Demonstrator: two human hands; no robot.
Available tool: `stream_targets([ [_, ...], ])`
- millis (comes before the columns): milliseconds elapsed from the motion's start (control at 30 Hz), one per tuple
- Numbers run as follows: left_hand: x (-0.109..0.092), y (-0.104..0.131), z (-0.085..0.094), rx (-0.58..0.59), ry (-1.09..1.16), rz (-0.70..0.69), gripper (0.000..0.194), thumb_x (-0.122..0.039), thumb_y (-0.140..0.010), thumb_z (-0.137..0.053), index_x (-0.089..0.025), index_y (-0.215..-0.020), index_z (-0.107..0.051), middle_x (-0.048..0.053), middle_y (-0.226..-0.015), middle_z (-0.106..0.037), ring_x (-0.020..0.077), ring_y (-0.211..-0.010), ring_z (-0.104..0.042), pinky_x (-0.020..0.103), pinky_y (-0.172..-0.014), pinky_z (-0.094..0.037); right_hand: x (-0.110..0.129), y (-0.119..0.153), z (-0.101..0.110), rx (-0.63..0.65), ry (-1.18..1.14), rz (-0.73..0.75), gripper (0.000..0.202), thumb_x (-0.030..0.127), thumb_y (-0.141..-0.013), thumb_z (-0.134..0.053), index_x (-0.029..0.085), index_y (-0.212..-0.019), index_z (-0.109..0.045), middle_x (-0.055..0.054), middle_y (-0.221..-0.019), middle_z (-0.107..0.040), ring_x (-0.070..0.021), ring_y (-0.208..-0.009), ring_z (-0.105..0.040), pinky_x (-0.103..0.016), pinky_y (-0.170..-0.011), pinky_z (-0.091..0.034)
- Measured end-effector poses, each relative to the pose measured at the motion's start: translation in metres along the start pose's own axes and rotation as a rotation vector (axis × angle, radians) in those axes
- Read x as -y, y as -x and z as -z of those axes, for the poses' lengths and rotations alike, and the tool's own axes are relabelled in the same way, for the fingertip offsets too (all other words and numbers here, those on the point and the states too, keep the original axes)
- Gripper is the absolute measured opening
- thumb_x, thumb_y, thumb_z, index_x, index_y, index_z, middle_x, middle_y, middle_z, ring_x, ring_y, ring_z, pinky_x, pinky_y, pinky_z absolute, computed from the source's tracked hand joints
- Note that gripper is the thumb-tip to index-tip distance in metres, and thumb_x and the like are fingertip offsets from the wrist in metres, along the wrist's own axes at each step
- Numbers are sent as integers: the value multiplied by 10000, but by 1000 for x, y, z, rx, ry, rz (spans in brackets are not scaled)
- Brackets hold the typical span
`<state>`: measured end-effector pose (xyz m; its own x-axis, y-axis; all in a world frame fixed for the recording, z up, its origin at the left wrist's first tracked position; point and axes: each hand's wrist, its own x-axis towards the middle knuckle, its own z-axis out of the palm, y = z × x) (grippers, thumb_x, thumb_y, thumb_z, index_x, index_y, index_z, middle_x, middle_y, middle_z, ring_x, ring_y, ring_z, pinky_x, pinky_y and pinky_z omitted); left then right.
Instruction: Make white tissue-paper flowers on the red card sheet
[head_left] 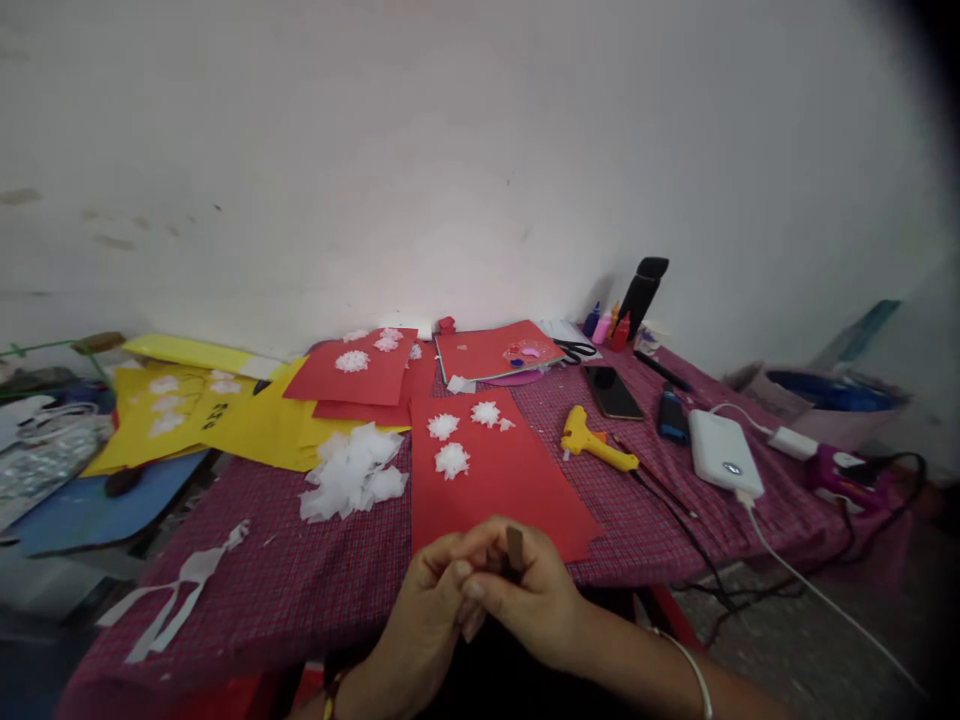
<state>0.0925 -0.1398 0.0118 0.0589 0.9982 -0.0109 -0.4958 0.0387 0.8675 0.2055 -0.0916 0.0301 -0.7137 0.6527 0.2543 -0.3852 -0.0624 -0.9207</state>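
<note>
My left hand (pixel 429 610) and my right hand (pixel 534 605) meet at the table's front edge, fingertips pressed together. A short flat brown strip (pixel 515 548) sticks up from between the curled fingers of my right hand. Whatever lies between the pinched fingertips of my left hand is hidden. Just beyond them is a red paper sheet (pixel 502 500) bearing white ruffled flowers (pixel 452 460). To its left rests a loose pile of white tissue-like pieces (pixel 356 470).
A yellow glue gun (pixel 596 440), a phone (pixel 613 391) and a white power bank (pixel 725 452) with trailing cables lie at the right. Black scissors (pixel 576 352) sit behind. Yellow sheets (pixel 262 425) and white scraps (pixel 187 585) occupy the left.
</note>
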Motion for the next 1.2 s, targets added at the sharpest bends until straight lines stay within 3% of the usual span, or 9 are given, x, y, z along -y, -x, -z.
stream_targets([
  [200, 2, 3, 1, 74, 34, -26, 484, -601, -727, -672, -193, -624, -434, -73, -469, -341, 62, -430, -262, 207, -456, -235, 0, 7, -1, -78, 239, 298, 65, 290, -854, -624, 269, -913, -639, 28, -601, -595, -88, -414, -524, -200, -389, -425],
  [333, -2, 2, 0, 70, -34, -70, 527, -643, -727, -640, -194, -592, -399, -70, -466, -334, 69, -439, -275, 208, -459, -231, 12, 9, 0, -95, 502, 467, 128, 244, -892, -565, 322, -973, -626, 17, -640, -627, -113, -471, -570, -237, -436, -448],
  [500, -21, 5, 1, -68, -368, -221, 500, -599, -765, -610, -196, -535, -426, -29, -487, -406, 102, -466, -357, 230, -467, -276, 24, 8, 1, -109, 768, 513, 185, 151, -869, -553, 308, -964, -571, 27, -585, -597, -126, -448, -539, -253, -422, -413],
  [633, -27, 16, -4, -114, -580, -314, 440, -496, -836, -545, -205, -522, -445, -11, -507, -428, 122, -483, -391, 249, -486, -318, 25, 8, -2, -120, 812, 550, 114, 167, -860, -547, 279, -878, -536, 36, -552, -545, -107, -420, -480, -228, -389, -361],
  [800, -21, 28, -13, -129, -570, -232, 455, -521, -895, -433, -209, -566, -472, -11, -523, -449, 127, -506, -422, 238, -501, -364, 29, 8, -9, -106, 864, 600, 97, 145, -863, -509, 235, -838, -482, 57, -530, -480, -78, -406, -425, -198, -381, -315],
  [967, -18, 25, -14, -84, -589, -226, 455, -482, -928, -377, -203, -574, -437, -24, -517, -416, 111, -497, -393, 222, -479, -352, 31, 9, -10, -131, 1016, 584, 104, 128, -842, -500, 223, -843, -460, 46, -583, -490, -81, -464, -434, -205, -434, -338],
  [1200, -45, 31, -22, -54, -659, -260, 375, -401, -891, -441, -213, -571, -494, -12, -549, -452, 131, -541, -409, 252, -540, -398, 31, 10, -9, -101, 953, 614, 162, 76, -813, -483, 229, -868, -476, 49, -600, -499, -78, -468, -445, -197, -442, -349],
])
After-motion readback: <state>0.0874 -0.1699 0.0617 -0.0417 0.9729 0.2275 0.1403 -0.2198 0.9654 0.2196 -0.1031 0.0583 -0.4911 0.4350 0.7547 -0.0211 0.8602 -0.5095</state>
